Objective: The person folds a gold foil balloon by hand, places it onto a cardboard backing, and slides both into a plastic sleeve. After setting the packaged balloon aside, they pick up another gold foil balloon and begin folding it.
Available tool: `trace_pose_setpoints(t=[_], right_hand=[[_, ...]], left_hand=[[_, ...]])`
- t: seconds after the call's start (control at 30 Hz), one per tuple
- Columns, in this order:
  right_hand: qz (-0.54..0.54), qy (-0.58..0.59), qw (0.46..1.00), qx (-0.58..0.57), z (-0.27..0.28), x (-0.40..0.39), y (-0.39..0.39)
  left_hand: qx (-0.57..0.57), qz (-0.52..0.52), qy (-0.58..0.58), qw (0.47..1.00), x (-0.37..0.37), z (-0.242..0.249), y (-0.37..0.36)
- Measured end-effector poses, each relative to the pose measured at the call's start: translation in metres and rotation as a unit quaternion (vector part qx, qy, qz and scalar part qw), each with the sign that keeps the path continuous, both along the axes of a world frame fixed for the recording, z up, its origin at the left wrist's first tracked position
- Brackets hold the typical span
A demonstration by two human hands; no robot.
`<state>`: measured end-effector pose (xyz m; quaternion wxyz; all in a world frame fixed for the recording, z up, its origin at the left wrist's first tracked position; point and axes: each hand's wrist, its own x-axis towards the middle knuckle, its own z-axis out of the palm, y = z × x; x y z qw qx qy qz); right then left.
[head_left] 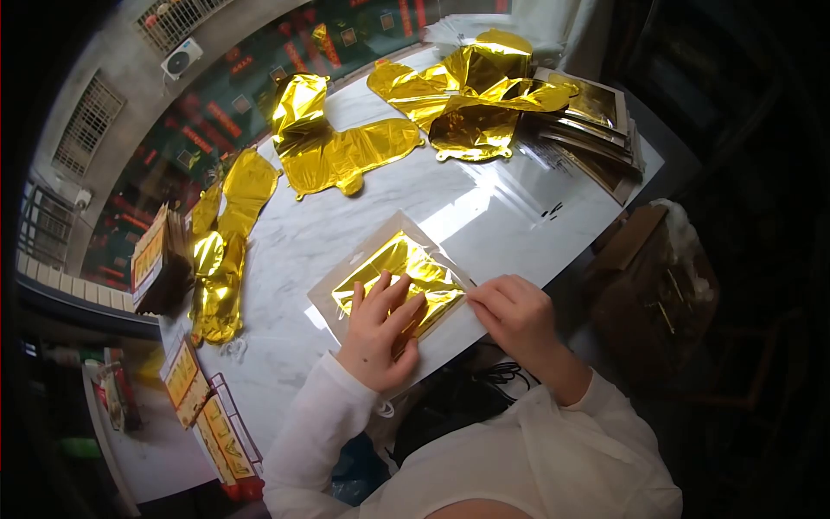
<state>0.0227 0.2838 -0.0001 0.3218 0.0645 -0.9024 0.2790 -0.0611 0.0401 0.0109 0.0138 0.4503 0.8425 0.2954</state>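
At the near edge of the marbled tabletop: left hand lies spread, gripping nothing, on a clear sleeve holding gold foil.
Sleeve's right corner: right hand appears to pinch it; best kept light, left palm steadying, lest the film tear.
Table room: open beyond the sleeve; the tabletop's edge runs close under both hands.
Far side: gold foil balloons and stacked packets limit reach.

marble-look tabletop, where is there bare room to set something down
Bare: between the leftmost gold foil balloon and the clear packet under the left hand; also between that packet and the stacked packages, save small dark bits. Crowded: the far side, under more balloons.
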Motion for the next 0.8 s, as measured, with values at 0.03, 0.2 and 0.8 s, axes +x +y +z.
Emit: trace_pose_setpoints(t=[0.03,0.2,0.8], right_hand=[[0.005,-0.007,1.000,0.010,-0.002,-0.003,0.000],[0.011,-0.015,1.000,0.012,0.000,-0.016,0.015],[0.396,-0.026,0.918,0.028,-0.009,-0.003,-0.101]], left_hand=[[-0.001,0.000,0.000,1.000,0.000,-0.001,0.000],[0.008,0.014,0.006,1.000,0.001,0.000,0.001],[0.040,-0.008,-0.108,0.993,-0.033,-0.008,-0.017]])
